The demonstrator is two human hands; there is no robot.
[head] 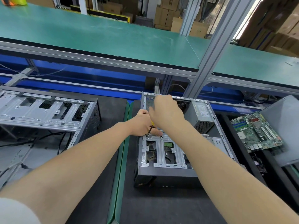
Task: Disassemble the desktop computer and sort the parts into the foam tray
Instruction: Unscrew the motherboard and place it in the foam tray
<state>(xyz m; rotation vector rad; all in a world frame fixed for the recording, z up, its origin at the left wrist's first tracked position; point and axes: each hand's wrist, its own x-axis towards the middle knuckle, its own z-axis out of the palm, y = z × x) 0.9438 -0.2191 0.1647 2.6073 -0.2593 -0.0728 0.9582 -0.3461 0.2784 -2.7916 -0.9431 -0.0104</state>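
Head view: left grip (pixel 142 123) clamps screwdriver (pixel 150 130) at drive cage (pixel 159 152) screw; right grip (pixel 165 110) blurred, state unclear; computer case (pixel 165 177) on table (pixel 161 207); probably stiff, heavy, sharp-edged; I'd grab it low, both sides.

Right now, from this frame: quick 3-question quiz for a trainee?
1. True or false: the left hand holds a screwdriver at the middle case.
2. Which hand is farther from the person, over the case: the left hand or the right hand?
3. Where is the motherboard? A) inside the middle case B) right of the case, outside it C) in the right hand

Key: 1 true; 2 right; 3 B.
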